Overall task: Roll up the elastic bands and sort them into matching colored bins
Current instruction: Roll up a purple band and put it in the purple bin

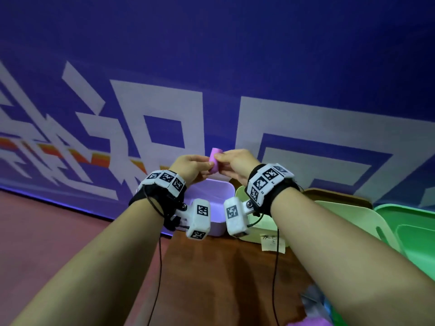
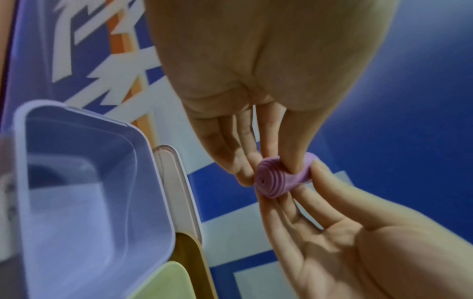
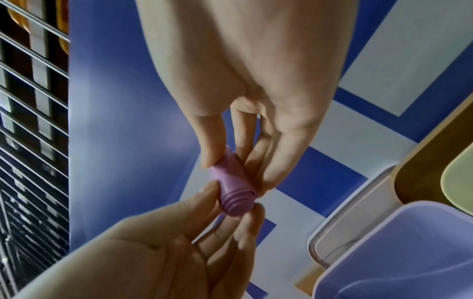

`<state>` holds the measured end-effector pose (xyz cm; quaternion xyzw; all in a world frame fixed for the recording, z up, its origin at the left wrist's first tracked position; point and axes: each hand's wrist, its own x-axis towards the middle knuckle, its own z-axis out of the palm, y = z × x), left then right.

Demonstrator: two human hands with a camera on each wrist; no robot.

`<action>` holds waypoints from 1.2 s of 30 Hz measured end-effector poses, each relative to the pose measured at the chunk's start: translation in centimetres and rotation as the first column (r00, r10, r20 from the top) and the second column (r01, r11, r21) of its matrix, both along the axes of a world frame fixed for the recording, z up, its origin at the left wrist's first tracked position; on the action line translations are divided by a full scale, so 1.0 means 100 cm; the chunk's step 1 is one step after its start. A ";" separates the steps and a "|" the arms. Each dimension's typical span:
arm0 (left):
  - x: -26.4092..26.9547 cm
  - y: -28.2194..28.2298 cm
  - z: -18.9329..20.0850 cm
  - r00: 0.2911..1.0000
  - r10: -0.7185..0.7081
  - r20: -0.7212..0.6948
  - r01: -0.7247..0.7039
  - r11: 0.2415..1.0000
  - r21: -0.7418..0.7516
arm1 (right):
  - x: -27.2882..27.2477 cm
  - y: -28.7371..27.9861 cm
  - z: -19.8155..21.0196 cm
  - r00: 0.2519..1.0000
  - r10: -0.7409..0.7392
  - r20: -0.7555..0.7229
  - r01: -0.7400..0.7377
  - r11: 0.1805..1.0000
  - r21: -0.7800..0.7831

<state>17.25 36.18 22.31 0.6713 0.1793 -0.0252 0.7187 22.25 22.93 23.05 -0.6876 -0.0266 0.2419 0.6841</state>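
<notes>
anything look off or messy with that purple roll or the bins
Slightly. The purple roll, pinched between left hand and right hand, has telescoped: its inner coils step out at one end. The purple bin below looks upright and intact.

- Rear of scene: a large blue-violet printed wall banner (image 1: 235, 55) with bold white angular lettering; an orange-and-red stripe band (image 1: 47, 149) runs through the lettering at left.
- Floor: dull reddish-brown floor surface (image 1: 35, 231) to the left, meeting the banner's lower edge.
- Furniture: brown wood-grain bench (image 1: 211, 267) at lower centre.
- Right wrist view, left edge: dark metal wire rack (image 3: 33, 121) with horizontal bars; contents unclear.
- Lighting: dim, with a blue cast.
</notes>
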 end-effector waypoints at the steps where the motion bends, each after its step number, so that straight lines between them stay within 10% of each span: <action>1: 0.002 0.008 -0.006 1.000 0.019 -0.014 -0.019 1.000 0.022 | 0.002 0.007 -0.005 1.000 0.016 -0.024 -0.017 1.000 -0.013; 15: 0.052 0.100 -0.102 0.985 0.066 -0.160 -0.025 0.969 0.246 | 0.051 0.104 -0.096 0.988 -0.014 -0.152 -0.020 0.976 -0.219; 25: 0.078 0.140 -0.145 0.979 -0.007 -0.204 0.069 0.952 0.297 | 0.075 0.143 -0.163 0.999 0.036 0.012 -0.029 0.940 -0.339; 36: 0.092 0.168 -0.176 0.952 0.202 -0.229 -0.105 0.921 0.374 | 0.091 0.153 -0.184 0.924 0.197 -0.329 -0.349 0.786 -0.510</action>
